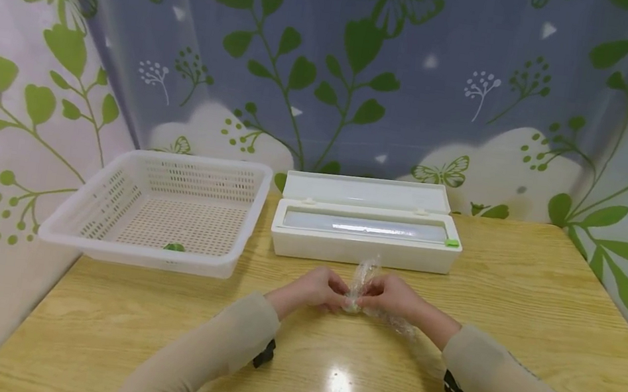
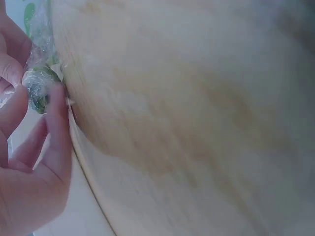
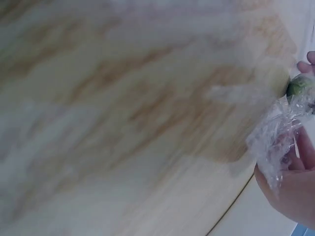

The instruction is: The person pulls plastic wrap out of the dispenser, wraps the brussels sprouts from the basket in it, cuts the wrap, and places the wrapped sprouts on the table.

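Observation:
A small round green thing (image 2: 42,87), like a little fruit or vegetable, is covered in clear plastic wrap (image 1: 364,274) and held low over the table. My left hand (image 1: 314,288) holds it between thumb and fingers. From the other side, my right hand (image 1: 396,297) pinches the wrap close against it, with the fingertips of both hands nearly meeting. Crumpled film stands up above the fingers, and another loose length (image 3: 273,142) trails by the right palm. The hands and film hide most of the green thing in the head view.
Just beyond the hands, a white wrap dispenser box (image 1: 363,252) stands with its lid raised, a film roll inside and a green slider at its right end. A white slotted basket (image 1: 136,257) at the left holds a green item (image 1: 175,247). Patterned curtain surrounds the wooden table (image 1: 545,309).

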Action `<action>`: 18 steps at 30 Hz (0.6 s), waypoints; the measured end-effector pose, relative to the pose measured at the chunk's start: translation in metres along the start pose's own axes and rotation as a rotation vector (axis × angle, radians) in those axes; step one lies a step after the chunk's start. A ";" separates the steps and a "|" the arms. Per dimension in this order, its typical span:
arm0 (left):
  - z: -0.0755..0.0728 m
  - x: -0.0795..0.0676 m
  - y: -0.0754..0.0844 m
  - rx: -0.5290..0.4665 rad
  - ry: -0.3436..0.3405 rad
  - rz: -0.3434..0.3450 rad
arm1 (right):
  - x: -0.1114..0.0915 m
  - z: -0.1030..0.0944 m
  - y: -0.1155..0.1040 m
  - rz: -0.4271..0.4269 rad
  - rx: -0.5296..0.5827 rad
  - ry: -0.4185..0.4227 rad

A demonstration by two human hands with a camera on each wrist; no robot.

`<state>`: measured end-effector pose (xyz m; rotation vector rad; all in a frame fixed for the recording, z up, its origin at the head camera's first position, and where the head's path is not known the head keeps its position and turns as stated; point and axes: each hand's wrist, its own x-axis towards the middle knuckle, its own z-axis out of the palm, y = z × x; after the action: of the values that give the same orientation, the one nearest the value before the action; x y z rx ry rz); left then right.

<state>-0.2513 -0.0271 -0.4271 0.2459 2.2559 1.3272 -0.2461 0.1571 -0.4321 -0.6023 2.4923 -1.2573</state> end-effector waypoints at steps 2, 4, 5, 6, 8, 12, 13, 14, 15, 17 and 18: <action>0.000 0.000 0.000 -0.017 -0.028 -0.009 | 0.000 0.000 0.001 0.008 0.004 -0.017; 0.000 0.001 -0.001 -0.050 -0.040 -0.004 | 0.000 0.000 0.002 0.014 0.008 -0.007; -0.001 0.001 -0.002 -0.066 -0.040 0.002 | 0.000 0.000 0.002 0.017 0.010 0.008; -0.001 0.002 -0.003 -0.089 -0.041 0.011 | 0.000 0.000 0.001 0.023 0.012 0.025; -0.002 0.003 -0.004 -0.119 -0.034 0.037 | 0.000 -0.001 0.000 0.028 0.017 0.063; -0.004 0.005 -0.004 -0.136 0.005 0.081 | 0.000 -0.002 -0.002 0.025 0.058 0.095; -0.004 0.005 -0.004 -0.124 0.021 0.086 | 0.000 -0.002 -0.003 0.022 0.070 0.092; -0.004 0.006 -0.003 -0.123 0.033 0.088 | 0.000 -0.002 -0.003 0.024 0.087 0.088; -0.005 0.006 -0.003 -0.113 0.045 0.086 | 0.000 -0.002 -0.003 0.026 0.102 0.084; -0.005 0.006 -0.002 -0.079 0.067 0.091 | 0.000 -0.002 -0.003 0.023 0.110 0.081; -0.005 0.006 -0.002 -0.058 0.077 0.095 | 0.001 -0.001 -0.003 0.023 0.113 0.083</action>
<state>-0.2585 -0.0297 -0.4290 0.2893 2.2904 1.4717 -0.2465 0.1564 -0.4291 -0.5019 2.4656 -1.4310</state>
